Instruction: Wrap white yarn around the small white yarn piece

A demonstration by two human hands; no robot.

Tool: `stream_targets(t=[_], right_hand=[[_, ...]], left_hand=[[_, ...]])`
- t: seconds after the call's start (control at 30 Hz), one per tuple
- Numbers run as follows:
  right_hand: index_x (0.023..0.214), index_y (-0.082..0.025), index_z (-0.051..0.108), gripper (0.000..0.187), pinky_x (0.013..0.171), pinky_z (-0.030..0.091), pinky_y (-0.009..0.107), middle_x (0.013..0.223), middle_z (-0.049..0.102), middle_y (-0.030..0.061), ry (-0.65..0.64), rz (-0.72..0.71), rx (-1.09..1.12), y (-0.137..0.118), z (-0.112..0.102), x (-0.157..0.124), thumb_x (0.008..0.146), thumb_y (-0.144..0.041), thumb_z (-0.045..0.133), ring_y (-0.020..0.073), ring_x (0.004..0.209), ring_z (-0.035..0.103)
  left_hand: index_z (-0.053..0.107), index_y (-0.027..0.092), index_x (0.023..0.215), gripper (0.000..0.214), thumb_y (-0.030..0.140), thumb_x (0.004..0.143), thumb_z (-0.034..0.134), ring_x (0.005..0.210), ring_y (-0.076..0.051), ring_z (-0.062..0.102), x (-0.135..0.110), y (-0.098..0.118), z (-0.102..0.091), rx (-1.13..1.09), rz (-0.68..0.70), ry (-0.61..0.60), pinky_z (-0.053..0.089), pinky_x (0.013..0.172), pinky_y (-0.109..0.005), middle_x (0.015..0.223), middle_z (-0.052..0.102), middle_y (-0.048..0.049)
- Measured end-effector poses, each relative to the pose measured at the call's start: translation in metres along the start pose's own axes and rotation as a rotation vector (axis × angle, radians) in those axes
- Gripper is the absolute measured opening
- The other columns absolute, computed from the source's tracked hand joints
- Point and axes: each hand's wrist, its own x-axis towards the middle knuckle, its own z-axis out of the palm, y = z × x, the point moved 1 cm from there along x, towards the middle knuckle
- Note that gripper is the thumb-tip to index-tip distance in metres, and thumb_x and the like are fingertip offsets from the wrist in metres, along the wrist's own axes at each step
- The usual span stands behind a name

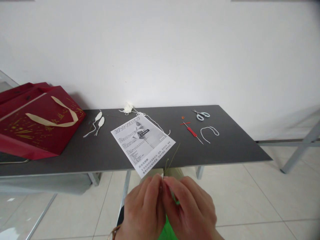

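Observation:
Close together in front of the table edge, my left hand (143, 205) and my right hand (191, 205) are both closed in a pinch. Between their fingertips is a small white piece (162, 175), mostly hidden by the fingers. Thin green strands (172, 158) stick up from it over the table's front edge. Just beyond lies a printed pattern sheet (132, 143). To the right are a double-ended crochet hook with a red grip (192, 132), a short loop of white yarn (210, 129) and pale blue-handled scissors (203, 114).
Two white crocheted petals (100, 121) with yarn tails lie left of the sheet. A bundle of white yarn (128, 107) sits by the wall. Red gift bags (55, 113) fill the left end of the dark table (232, 143). Small orange bits (185, 123) lie near the hook.

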Motion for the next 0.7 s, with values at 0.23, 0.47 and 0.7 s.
stream_targets(t=[0.23, 0.47, 0.7], right_hand=[[0.096, -0.012, 0.055, 0.016, 0.05, 0.04, 0.022, 0.065, 0.055, 0.0036, -0.006, -0.003, 0.049, 0.002, 0.005, -0.003, 0.081, -0.012, 0.056, 0.0113, 0.056, 0.048], [0.099, -0.014, 0.055, 0.018, 0.051, 0.038, 0.022, 0.068, 0.055, 0.0029, -0.041, 0.035, 0.121, 0.008, 0.006, -0.014, 0.082, -0.011, 0.053, 0.0112, 0.057, 0.047], [0.087, -0.017, 0.055, 0.01, 0.05, 0.033, 0.02, 0.067, 0.047, -0.0006, -0.168, 0.375, 0.559, 0.014, 0.006, -0.013, 0.082, -0.011, 0.05, 0.009, 0.057, 0.043]], left_hand=[[0.056, 0.018, 0.1, 0.026, 0.013, 0.074, 0.057, 0.057, -0.015, 0.058, 0.005, 0.005, 0.003, 0.349, 0.425, 0.054, 0.043, 0.054, -0.021, 0.068, 0.064, -0.0044], [0.05, 0.02, 0.09, 0.01, 0.017, 0.084, 0.043, 0.051, -0.011, 0.056, 0.004, 0.014, 0.004, 0.448, 0.32, 0.062, 0.039, 0.049, -0.019, 0.063, 0.061, 0.001], [0.049, 0.021, 0.074, 0.021, 0.034, 0.087, 0.039, 0.039, -0.008, 0.04, 0.005, 0.022, 0.007, 0.104, -0.219, -0.072, 0.03, 0.042, -0.019, 0.047, 0.043, 0.0057]])
